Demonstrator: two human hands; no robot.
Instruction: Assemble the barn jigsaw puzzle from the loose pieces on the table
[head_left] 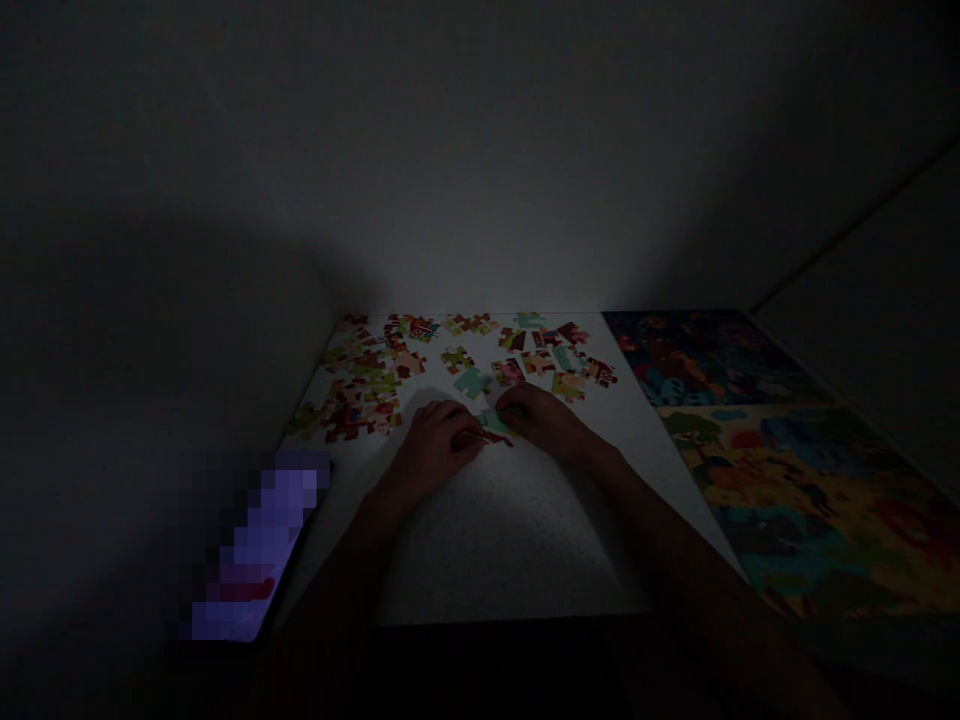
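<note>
Where hands (433, 440) curl, pieces (496, 424) hide partly.

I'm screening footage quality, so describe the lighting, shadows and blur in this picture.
Head view: very dim, bottom edge nearly black; head view: soft shadows on the table around the left hand and right hand; head view: screen glows violet, coarsely pixelated; head view: pieces keep readable outlines, fine detail murky.

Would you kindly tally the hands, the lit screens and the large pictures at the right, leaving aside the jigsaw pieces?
Hands, left hand and right hand: 2
Lit screen: 1
Large pictures, dark blue picture and yellow-and-green picture: 2
Total: 5
</note>
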